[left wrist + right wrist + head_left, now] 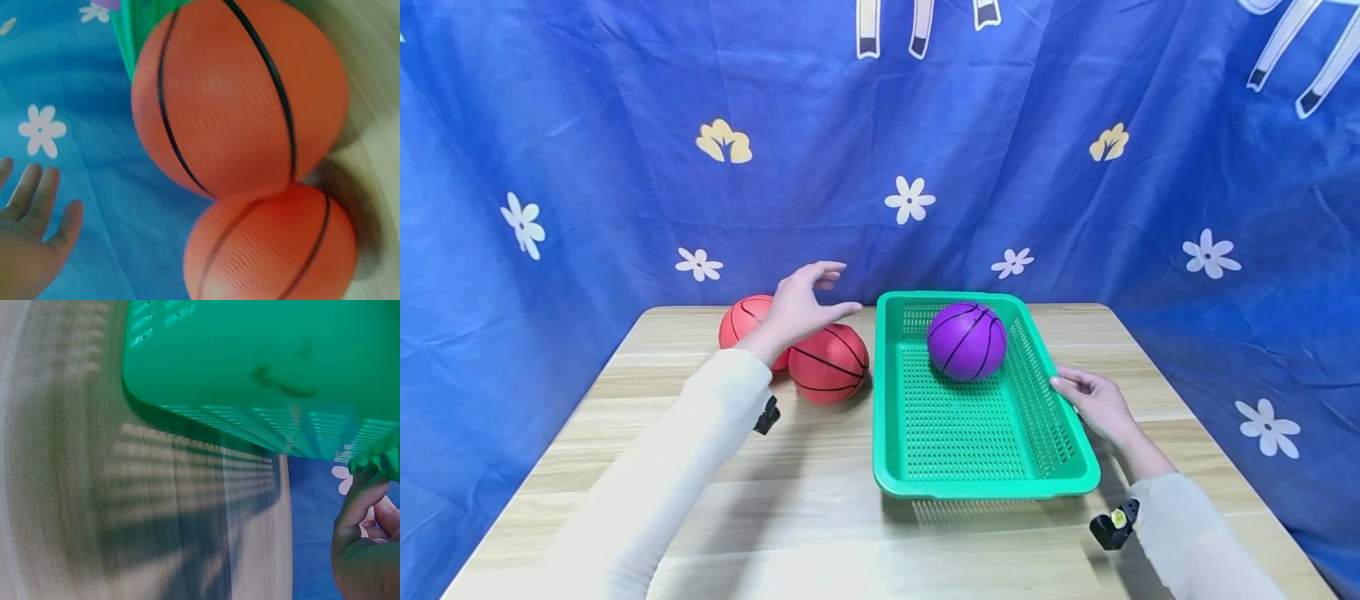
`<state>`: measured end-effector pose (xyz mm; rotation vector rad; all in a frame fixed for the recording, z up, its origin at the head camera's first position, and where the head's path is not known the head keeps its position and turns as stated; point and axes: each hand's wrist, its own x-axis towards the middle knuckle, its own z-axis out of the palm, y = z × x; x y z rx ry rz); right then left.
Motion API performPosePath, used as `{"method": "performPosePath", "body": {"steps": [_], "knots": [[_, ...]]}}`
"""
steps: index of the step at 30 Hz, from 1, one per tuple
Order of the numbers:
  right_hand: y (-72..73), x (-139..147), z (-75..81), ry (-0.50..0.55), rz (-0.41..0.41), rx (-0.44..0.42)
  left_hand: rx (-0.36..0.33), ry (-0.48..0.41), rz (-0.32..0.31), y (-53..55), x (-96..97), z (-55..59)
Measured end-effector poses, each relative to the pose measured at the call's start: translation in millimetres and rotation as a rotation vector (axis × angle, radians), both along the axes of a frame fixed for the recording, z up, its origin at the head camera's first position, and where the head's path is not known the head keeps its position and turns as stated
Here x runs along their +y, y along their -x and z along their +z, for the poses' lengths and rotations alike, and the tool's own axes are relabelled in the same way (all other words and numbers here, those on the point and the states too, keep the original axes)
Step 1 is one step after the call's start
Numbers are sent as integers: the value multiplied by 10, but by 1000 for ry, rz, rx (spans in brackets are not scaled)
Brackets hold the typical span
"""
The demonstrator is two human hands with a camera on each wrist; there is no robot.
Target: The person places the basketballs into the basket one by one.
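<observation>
1. Gripping green basket, person's R hand clamps rt. rim betw. thumb & fingers.
2. Red ball sits on table, just L of basket.
3. Purple ball rests inside basket, twd. far end.
4. 2nd red ball sits L of 1st.
5. L hand, empty, thumb & fingers apart, hovers nr. red balls.
6. Blue curtain hangs behind.

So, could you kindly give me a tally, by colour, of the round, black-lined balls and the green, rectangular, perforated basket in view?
Red-orange round balls with black lines: 2
Purple round ball with black lines: 1
Green rectangular perforated basket: 1
Total: 4
</observation>
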<state>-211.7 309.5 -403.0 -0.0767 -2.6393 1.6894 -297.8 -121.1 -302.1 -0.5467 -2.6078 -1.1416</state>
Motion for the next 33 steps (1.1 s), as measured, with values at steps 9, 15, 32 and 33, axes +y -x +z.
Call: {"method": "performPosePath", "body": {"steps": [9,15,32,33], "knots": [[5,-7,-5,-5,-2,11,126,-55,116,52,-382,-128],[2,-5,-1,-19,-4,7,160,-67,218,92,-644,-249],[5,-19,9,33,-7,0,29,-39,288,61,-1164,-631],[4,-20,10,36,-8,-3,3,-34,286,55,-1183,-655]]}}
